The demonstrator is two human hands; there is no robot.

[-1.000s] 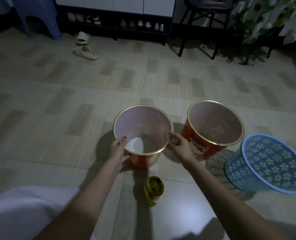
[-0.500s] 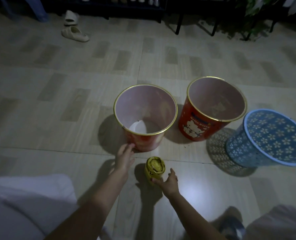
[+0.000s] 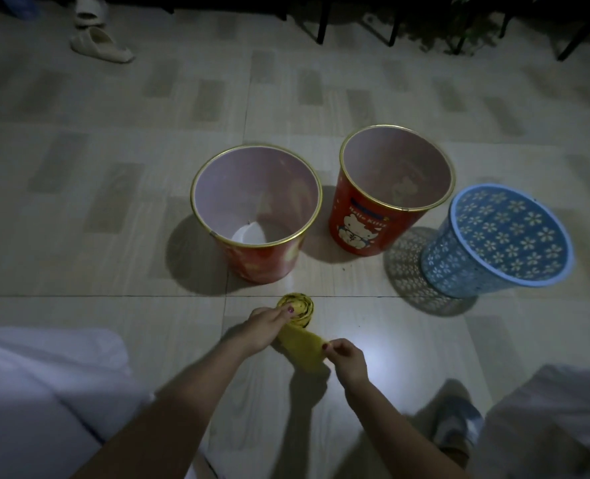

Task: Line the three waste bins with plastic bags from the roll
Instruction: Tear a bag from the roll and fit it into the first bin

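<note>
Your left hand [image 3: 262,328] is closed on the yellow roll of bags [image 3: 296,310], fingers wrapped over its near side, one painted nail lying against the coiled end. The roll sits low over the tiled floor [image 3: 113,209], just in front of the nearest bin; whether it touches the floor cannot be told. Your right hand [image 3: 347,363] pinches the free end of the bag strip [image 3: 303,349], which runs from the roll back toward you between the two hands. The strip is partly unrolled and lies flat and folded.

Three bins stand in a row beyond the roll. The left red bin [image 3: 256,216], gold rimmed, stands upright with its pale inside showing and a white patch at the bottom. The second red bin [image 3: 383,216], also gold rimmed, carries a cartoon cat picture and stands just right of the first, apart from it. The blue bin [image 3: 497,240], with a cut-out flower pattern, is furthest right. No yellow bag shows in any of them.

A pale sandal [image 3: 101,46] lies far left on the floor.
</note>
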